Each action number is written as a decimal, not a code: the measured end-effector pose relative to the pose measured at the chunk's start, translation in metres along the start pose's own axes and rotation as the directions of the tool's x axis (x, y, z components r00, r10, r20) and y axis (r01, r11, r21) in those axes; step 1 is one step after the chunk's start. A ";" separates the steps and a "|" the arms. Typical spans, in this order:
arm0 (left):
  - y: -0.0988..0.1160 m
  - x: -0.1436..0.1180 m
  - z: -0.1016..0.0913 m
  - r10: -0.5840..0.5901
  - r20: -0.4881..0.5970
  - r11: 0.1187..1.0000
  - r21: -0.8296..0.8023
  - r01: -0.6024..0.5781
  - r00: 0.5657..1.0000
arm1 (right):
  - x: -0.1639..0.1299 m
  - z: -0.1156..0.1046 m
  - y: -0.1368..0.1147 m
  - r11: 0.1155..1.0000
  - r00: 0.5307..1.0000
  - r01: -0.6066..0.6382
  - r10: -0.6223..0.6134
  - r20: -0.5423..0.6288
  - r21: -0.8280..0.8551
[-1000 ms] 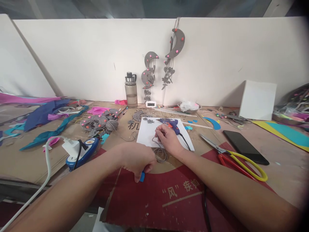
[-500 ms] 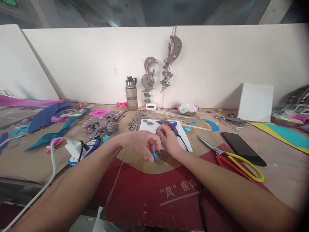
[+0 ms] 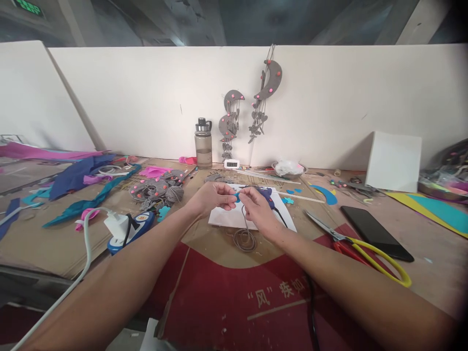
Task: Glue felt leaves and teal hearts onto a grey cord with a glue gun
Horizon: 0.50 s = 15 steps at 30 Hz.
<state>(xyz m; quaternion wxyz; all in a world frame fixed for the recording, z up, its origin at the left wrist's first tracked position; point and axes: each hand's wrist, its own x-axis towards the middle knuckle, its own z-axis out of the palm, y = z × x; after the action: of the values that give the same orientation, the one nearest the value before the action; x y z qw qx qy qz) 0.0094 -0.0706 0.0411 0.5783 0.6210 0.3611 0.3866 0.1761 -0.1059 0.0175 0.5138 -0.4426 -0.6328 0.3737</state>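
Blue pc (image 3: 237, 197) pinched btwn L hand (image 3: 216, 197) & R hand (image 3: 258, 210), grey cord (image 3: 245, 240) coiled below.

The hands (image 3: 216, 196) (image 3: 259, 209) hold what seems a blue scrap (image 3: 237, 197) and gray cord (image 3: 244, 240).

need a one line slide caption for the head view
Left hand and right hand meet at a small blue piece above white paper, grey cord coiled nearby.
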 end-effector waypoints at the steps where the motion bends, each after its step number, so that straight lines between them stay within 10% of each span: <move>1: 0.000 0.000 0.000 0.001 -0.014 1.000 0.012 -0.001 1.000 | 0.000 0.001 0.000 1.000 1.000 0.007 -0.006 0.002 -0.027; 7: -0.002 -0.003 0.015 0.153 -0.284 0.980 0.164 -0.109 0.947 | 0.003 0.008 0.004 0.999 0.993 -0.019 0.024 -0.117 0.044; 15: -0.019 -0.001 0.031 0.052 -0.210 0.965 -0.242 -0.103 0.976 | -0.004 0.013 0.004 0.865 0.968 -0.166 0.234 -0.088 0.473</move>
<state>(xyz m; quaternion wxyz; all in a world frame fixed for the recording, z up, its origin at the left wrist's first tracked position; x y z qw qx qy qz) 0.0366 -0.0836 0.0208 0.5969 0.5142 0.3413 0.5127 0.1642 -0.1084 0.0095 0.6065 -0.3967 -0.4378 0.5320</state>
